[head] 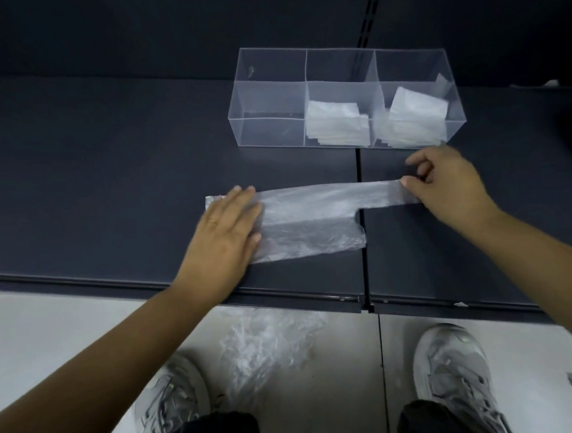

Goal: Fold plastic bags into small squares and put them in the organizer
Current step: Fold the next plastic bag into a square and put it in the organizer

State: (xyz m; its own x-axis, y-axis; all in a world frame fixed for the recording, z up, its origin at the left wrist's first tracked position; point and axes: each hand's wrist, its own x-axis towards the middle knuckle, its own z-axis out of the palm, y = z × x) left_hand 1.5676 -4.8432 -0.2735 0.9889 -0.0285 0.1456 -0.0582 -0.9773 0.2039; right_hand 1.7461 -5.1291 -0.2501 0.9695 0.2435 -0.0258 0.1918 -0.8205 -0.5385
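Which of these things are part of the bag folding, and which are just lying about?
Part of the job:
plastic bag under both hands
clear organizer
folded bags in its middle and right sections
loose bags on the floor

Just there:
grey shoes
ring

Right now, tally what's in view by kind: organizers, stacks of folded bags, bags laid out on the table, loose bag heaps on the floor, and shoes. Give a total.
Clear organizer: 1
Stacks of folded bags, middle and right compartments: 2
Plastic bag flat on the table: 1
Heap of loose bags on the floor: 1
Shoes, and: 2
Total: 7
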